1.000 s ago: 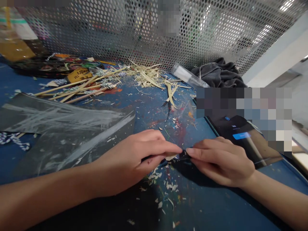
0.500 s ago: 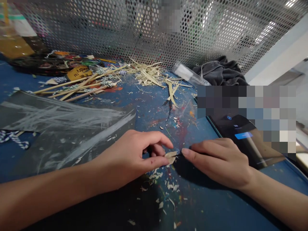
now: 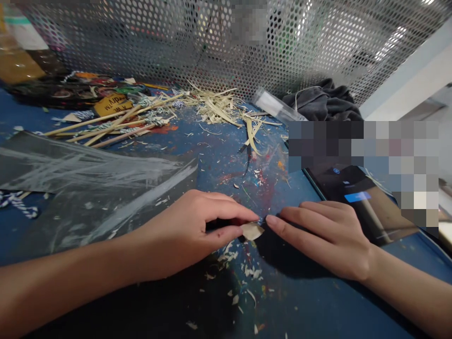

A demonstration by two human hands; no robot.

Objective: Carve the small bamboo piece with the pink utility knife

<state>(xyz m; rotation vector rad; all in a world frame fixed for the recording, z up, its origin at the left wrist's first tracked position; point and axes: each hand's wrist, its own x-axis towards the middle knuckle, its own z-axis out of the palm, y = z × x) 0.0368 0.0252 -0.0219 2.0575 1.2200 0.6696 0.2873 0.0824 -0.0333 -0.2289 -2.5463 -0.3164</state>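
Observation:
My left hand (image 3: 194, 228) reaches in from the left and pinches a small pale leaf-shaped piece (image 3: 253, 231) between thumb and index finger. The piece is flat and pointed, held just over the blue tabletop (image 3: 303, 301). Close to its right end is my right hand (image 3: 325, 238), thumb and index fingertips pressed together. Whatever those fingertips hold is too small to make out. Pale shavings (image 3: 252, 271) lie scattered on the table below the piece.
Left lies a scratched dark grey sheet (image 3: 106, 193), with cord-wrapped sticks (image 3: 120, 120) behind it. A heap of straw strips (image 3: 217, 108) sits before the perforated metal panel (image 3: 169, 52). To the right are a dark-screened device (image 3: 374, 216) and a dark cloth (image 3: 325, 103).
The leaf-shaped piece has turned, showing a broader, smoother face. My left index finger has come down onto it, closing the gap to the thumb. The right hand has barely moved.

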